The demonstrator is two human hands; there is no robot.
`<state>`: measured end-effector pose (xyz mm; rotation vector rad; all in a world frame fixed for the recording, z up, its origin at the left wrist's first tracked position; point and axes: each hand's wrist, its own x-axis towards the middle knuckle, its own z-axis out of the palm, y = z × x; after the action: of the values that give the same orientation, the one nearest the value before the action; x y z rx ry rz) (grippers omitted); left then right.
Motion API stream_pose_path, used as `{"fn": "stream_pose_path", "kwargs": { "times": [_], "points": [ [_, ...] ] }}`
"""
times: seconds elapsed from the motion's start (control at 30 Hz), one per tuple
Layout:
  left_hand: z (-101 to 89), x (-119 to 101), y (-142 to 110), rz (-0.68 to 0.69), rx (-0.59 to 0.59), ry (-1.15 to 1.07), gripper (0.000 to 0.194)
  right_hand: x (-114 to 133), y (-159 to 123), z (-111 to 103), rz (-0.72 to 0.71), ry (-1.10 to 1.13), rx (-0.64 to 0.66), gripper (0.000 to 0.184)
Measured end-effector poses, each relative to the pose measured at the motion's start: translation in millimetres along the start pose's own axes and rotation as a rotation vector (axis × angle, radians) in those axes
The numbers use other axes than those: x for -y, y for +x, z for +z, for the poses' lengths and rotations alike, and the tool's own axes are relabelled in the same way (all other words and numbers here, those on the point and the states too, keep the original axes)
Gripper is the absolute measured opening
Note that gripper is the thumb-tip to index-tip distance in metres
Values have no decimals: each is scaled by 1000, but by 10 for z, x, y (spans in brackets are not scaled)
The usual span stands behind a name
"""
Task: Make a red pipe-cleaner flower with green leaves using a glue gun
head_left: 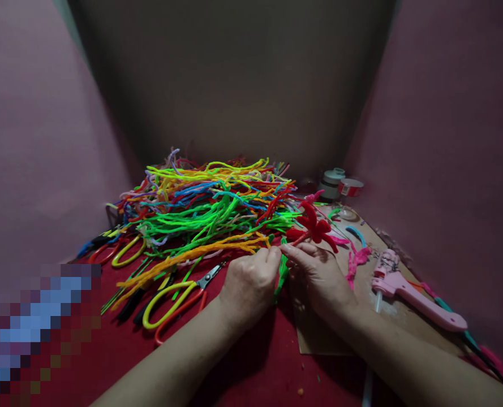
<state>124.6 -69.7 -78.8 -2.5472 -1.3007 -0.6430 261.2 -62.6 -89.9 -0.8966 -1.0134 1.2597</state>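
A red pipe-cleaner flower (pixel 314 227) with curled petals tilts up to the right, its stem running down between my two hands. My right hand (pixel 319 274) pinches that stem between thumb and fingers. Close beside it, my left hand (pixel 251 280) is closed in a fist-like pinch at the stem's lower end; its fingertips are partly hidden. Green pipe cleaner (pixel 282 274) hangs between the hands, and what it is fastened to is hidden. Left of my left hand lie scissors (pixel 170 305) with yellow and red handles, beside a bundle of orange pipe cleaners (pixel 183 251).
A big heap of multicoloured pipe cleaners (pixel 217 195) covers the back of the red cloth (pixel 259 362). On the brown board (pixel 323 339) to the right rest a pink glue gun (pixel 421 302) and pink pipe-cleaner pieces (pixel 357 260). A bottle (pixel 331 183) stands behind.
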Motion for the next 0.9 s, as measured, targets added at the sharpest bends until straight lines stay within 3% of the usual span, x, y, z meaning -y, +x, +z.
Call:
{"fn": "stream_pose_path", "kwargs": {
  "times": [0.07,0.2,0.37,0.43,0.57,0.7,0.77,0.83,0.9],
  "points": [
    [4,15,17,-65,-7,-176,26,-11,6,7,9,29,14,13],
    [-34,37,91,-317,21,-748,22,-1,6,12,-99,-60,77,9],
    [-140,29,153,-642,266,-1447,22,48,-15,0,-180,-154,180,13],
    [-171,31,145,-682,345,-1629,18,82,-20,-6,-154,-149,198,16],
    [-203,93,105,-627,480,-1868,15,144,-9,-31,-160,-156,248,17],
    [-208,157,93,-551,674,-2001,15,145,7,-55,-199,-105,320,15],
    [-196,134,95,-547,672,-1953,17,130,9,-53,-181,-68,306,12],
    [-167,76,85,-550,523,-1722,21,118,8,-43,-138,-39,254,10],
    [-122,10,56,-483,254,-1325,20,119,6,-31,-108,-51,182,8]
  ]
}}
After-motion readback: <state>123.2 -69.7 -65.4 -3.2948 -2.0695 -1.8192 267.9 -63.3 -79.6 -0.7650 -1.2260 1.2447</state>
